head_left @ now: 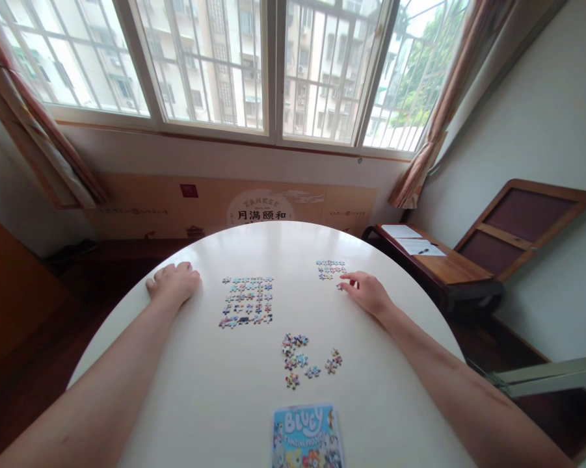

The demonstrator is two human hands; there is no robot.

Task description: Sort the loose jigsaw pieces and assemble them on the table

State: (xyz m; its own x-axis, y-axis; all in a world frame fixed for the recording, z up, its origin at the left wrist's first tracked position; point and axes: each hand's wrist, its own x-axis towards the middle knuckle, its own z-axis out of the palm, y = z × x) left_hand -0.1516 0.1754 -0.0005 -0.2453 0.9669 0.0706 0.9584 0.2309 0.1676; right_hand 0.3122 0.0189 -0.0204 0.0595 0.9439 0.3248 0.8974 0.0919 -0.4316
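Observation:
My left hand (pixel 173 281) rests on the white round table (pixel 214 403), fingers curled under, knuckles up, with nothing visible in it. Just right of it lies a grid of spaced jigsaw pieces (pixel 246 301). My right hand (pixel 367 290) sits at the far right of the table, fingertips pinched on a small puzzle piece (pixel 342 285) beside a small joined patch of pieces (pixel 330 269). A loose heap of pieces (pixel 306 359) lies nearer to me, and a blue puzzle box (pixel 306 435) stands at the near edge.
A dark wooden bench (pixel 449 270) with papers and a pen stands right of the table, with a wooden frame (pixel 527 227) leaning on the wall. A printed cardboard panel (pixel 234 207) lines the wall under the barred window. Curtains hang at both sides.

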